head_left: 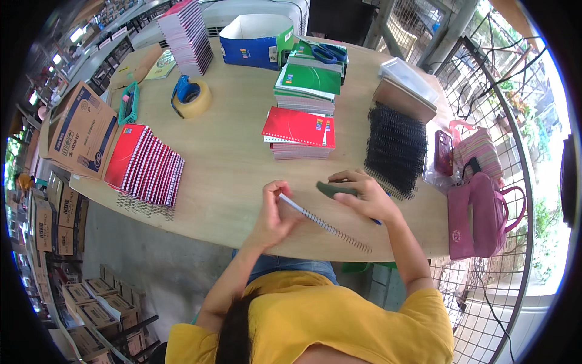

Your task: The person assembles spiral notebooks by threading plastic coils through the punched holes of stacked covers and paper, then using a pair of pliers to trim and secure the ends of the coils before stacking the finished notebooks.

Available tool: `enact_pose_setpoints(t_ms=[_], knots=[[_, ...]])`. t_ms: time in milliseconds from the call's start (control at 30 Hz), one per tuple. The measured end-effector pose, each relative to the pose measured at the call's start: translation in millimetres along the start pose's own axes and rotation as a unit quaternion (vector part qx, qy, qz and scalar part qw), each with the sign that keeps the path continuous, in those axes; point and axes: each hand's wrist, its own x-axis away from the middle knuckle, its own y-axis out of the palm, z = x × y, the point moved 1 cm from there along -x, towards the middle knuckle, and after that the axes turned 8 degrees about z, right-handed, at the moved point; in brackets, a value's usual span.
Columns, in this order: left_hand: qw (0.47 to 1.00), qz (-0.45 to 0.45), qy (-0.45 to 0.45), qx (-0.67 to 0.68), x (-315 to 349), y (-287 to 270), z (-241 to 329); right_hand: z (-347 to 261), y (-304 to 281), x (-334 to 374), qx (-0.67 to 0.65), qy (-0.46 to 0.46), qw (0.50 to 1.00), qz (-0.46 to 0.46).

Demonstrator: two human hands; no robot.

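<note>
My left hand [271, 213] pinches the upper end of a long silver spiral binding wire [327, 225], which lies slanted across the front of the wooden table [236, 164]. My right hand [365, 195] rests on the table just right of it, closed on a small dark green tool [332, 189]; a blue tip [377, 222] sticks out below the palm. Behind the hands lies a stack of red-covered notebooks [298, 130]. A pile of black spiral coils [394, 148] sits just past my right hand.
Fanned red spiral notebooks [145, 165] lie at the left edge, beside a cardboard box [79, 130]. Farther back are a tape dispenser [191, 97], green notebooks [309, 82], blue scissors [325, 53], a blue box [254, 41] and a tall notebook stack [188, 33]. Pink bags [479, 209] stand at right by a wire fence.
</note>
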Motion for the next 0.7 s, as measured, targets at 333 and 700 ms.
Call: enact_pose_setpoints(t_ms=[333,700], knots=[[0.984,-0.098,-0.106,0.105,-16.7,-29.3,-23.9,-9.5,13.5,-5.0,-0.130,-0.042,0.988,-0.074],[0.980,-0.081,-0.124,0.133,-18.6,-23.1,-32.1,-8.2,18.2,-16.5,-0.242,-0.003,0.967,-0.077]])
